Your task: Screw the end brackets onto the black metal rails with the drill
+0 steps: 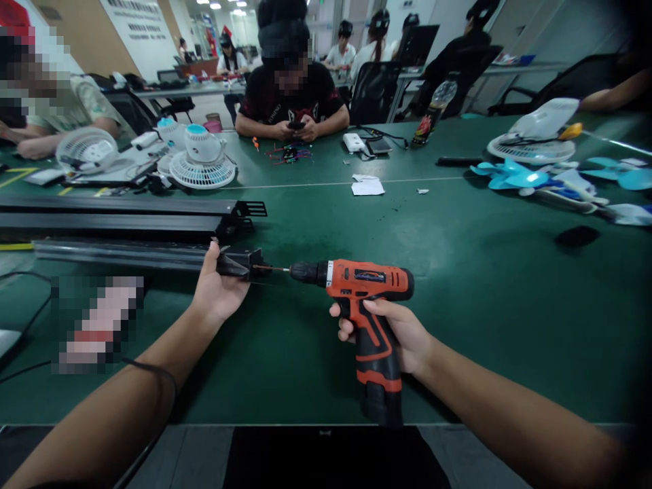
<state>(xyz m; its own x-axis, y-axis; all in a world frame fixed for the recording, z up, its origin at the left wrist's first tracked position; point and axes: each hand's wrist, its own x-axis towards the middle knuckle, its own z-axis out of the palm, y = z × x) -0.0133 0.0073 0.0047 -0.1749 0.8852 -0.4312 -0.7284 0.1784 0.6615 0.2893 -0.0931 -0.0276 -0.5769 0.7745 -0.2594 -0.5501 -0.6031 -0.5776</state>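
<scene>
Head camera view: at the left, a pixelated block (104,326) masks a flat object on the green table (473,299), so what it is cannot be told. Behind it lies the dark bar (122,251), its length running left from the left hand (221,292). This hand is closed on the bar near its right end, palm turned up below it and thumb raised along the near side; the other fingers are mostly hidden by the bar and the palm. Two black rails (112,221) lie just beyond the bar, cut off by the left edge of the view.

Right of the left hand, a thin bit (275,269) points left from the orange and black drill (374,277) to the bar's dark end. Whether its tip touches or enters the bar is too dark and small to tell. The drill is held level, its handle down in the right hand (410,333). That hand is clamped around the handle below the drill's body, thumb high on the back, fingertips showing on the left side; the trigger is hard to make out behind a finger.
</scene>
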